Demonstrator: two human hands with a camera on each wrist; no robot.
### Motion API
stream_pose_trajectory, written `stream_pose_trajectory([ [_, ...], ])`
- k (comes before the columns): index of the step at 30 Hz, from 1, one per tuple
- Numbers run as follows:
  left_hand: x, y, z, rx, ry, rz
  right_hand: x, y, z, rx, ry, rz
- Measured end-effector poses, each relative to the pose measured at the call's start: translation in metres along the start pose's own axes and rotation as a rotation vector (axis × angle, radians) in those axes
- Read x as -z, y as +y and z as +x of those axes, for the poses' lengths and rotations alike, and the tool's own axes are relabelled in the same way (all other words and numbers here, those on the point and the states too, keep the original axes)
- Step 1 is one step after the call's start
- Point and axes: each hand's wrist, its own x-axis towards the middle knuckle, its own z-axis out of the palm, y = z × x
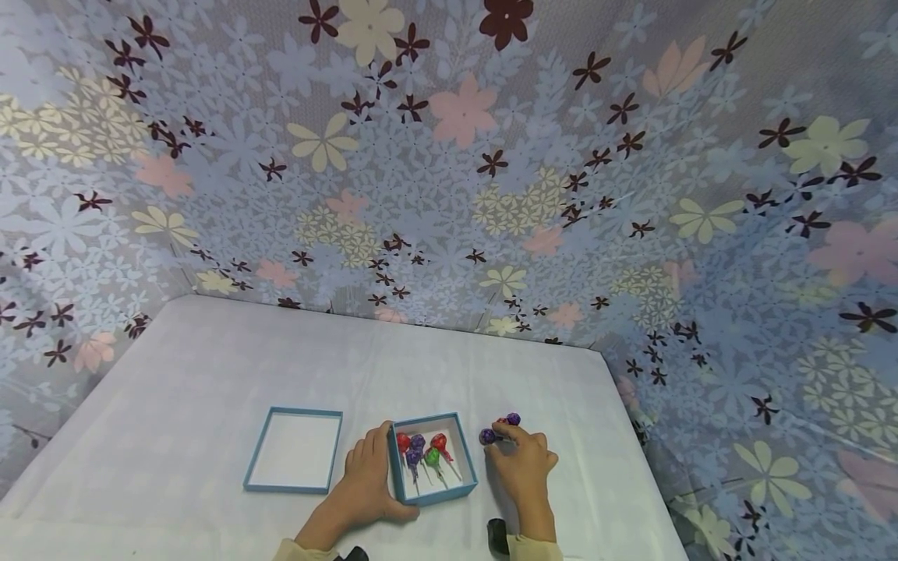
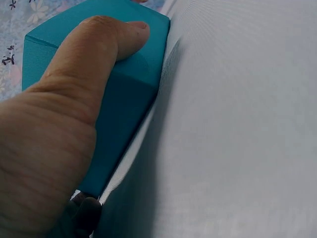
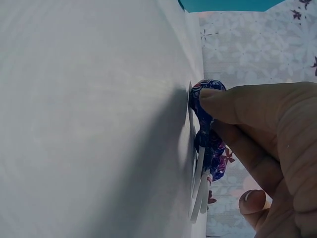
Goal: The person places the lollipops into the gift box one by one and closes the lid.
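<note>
A small blue box (image 1: 397, 472) sits open on the white table, with red, purple and green lollipops (image 1: 425, 451) inside. My left hand (image 1: 369, 479) grips the box by its left wall, the thumb (image 2: 101, 42) lying along the blue side (image 2: 136, 94). To the right of the box, two purple lollipops (image 1: 489, 436) lie on the table. My right hand (image 1: 517, 456) pinches them, the thumb (image 3: 233, 101) on a purple wrapped head (image 3: 210, 147). Their white sticks (image 3: 199, 191) rest against the cloth.
A blue lid or tray (image 1: 291, 488) with a white inside lies left of the box. The white tablecloth (image 1: 231, 366) ends at a floral curtain (image 1: 449, 156) behind and to the right. The table's right edge (image 1: 631, 436) is close to my right hand.
</note>
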Motion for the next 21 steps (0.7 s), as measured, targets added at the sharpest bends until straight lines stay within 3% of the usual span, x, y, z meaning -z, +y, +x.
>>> stream_pose_trajectory([
  [21, -0.0009, -0.0026, 0.0000, -0.003, 0.001, 0.004, 0.0004, -0.0005, 0.0016, -0.009, -0.004, -0.101],
])
